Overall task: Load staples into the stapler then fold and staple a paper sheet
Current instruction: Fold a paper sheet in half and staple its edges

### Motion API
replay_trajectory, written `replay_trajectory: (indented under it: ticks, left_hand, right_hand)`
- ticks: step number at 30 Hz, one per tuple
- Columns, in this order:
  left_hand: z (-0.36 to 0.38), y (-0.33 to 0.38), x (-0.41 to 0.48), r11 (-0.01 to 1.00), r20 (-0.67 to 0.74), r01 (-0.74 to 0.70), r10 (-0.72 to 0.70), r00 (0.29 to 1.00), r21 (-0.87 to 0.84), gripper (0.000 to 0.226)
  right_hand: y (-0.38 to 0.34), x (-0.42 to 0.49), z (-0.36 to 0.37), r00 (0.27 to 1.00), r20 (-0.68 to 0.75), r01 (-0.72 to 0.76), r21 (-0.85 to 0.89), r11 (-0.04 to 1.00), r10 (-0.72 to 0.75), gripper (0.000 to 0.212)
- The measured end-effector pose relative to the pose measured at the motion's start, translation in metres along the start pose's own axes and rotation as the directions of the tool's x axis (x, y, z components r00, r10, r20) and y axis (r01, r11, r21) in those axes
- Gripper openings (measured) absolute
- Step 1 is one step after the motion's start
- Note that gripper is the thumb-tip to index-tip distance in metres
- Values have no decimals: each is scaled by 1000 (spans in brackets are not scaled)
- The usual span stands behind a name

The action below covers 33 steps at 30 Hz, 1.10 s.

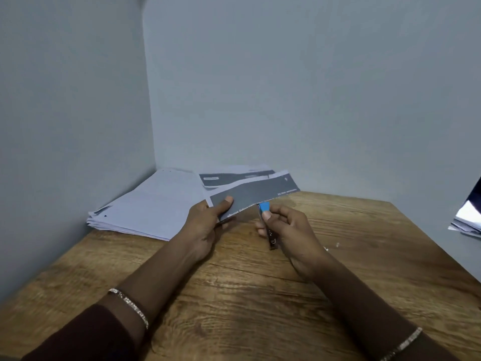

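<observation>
Grey, thin and limp, the folded paper sheet [253,191] sits just above the frame's centre, pinched at its left end by the left hand [208,225], thumb on top. It looks light and easily creased, best held near the fold. The right hand [289,230] has its fingers clamped on a small, hard stapler [268,222] with a blue tip, at the sheet's lower edge over the rough-grained wooden table [338,269].

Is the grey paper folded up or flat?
Folded. The grey paper is a narrow strip showing a doubled edge, pinched in the left hand.
</observation>
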State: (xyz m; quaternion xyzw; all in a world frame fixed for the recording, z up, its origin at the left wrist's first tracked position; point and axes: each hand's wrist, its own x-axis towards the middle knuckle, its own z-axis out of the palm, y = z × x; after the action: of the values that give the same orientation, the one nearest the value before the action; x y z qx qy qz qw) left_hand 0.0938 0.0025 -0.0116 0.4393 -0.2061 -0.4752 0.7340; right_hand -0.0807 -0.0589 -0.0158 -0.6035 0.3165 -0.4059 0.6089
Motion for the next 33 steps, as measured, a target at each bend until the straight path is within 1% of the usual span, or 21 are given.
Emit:
replay_trajectory:
  ticks: [2, 5, 8, 11, 13, 16, 18, 20, 24, 28, 30, 33]
  left_hand:
    - [0, -3, -2, 1000, 21, -8, 8, 1000, 2, 26]
    - [3, -6, -6, 999, 47, -15, 17, 999, -47, 25]
    - [8, -7, -12, 999, 69, -22, 25, 997, -40, 26]
    - [13, -8, -17, 999, 63, -37, 36, 997, 4, 24]
    - [15, -9, -20, 998, 46, -64, 64, 997, 7, 22]
    - [16, -9, -21, 992, 11, -120, 121, 993, -28, 11]
    - [16, -8, -22, 985, 5, -169, 170, 985, -35, 6]
    - [18, -7, -24, 971, 3, -239, 239, 971, -2, 6]
    - [19, -8, -29, 942, -1, -328, 329, 944, 67, 19]
    - [19, -10, -31, 906, 32, -396, 396, 918, 145, 20]
    - [18, -11, -30, 897, 51, -405, 402, 914, 180, 19]
    - [18, -13, -28, 915, 53, -370, 366, 929, 163, 16]
  right_hand:
    - [3, 1, 5, 998, 62, -32, 102, 994, 26, 22]
    - [7, 0, 10, 993, 113, -39, 92, 995, 29, 21]
    - [9, -4, 14, 989, 148, -28, 76, 997, 17, 25]
    - [12, -7, 15, 980, 201, -33, 138, 990, 5, 28]
    - [11, -7, 15, 971, 240, -51, 179, 982, 7, 34]
    - [8, -7, 15, 959, 283, -100, 254, 962, 25, 44]
    - [7, -7, 15, 952, 303, -126, 289, 949, 35, 46]
    - [6, -7, 15, 947, 318, -141, 309, 940, 37, 46]
    - [4, -7, 15, 944, 328, -152, 319, 935, 42, 47]
    - [5, -7, 16, 944, 327, -157, 354, 922, 35, 43]
    - [5, -6, 16, 947, 320, -159, 361, 919, 38, 41]
    - [5, -6, 15, 952, 302, -166, 369, 914, 50, 35]
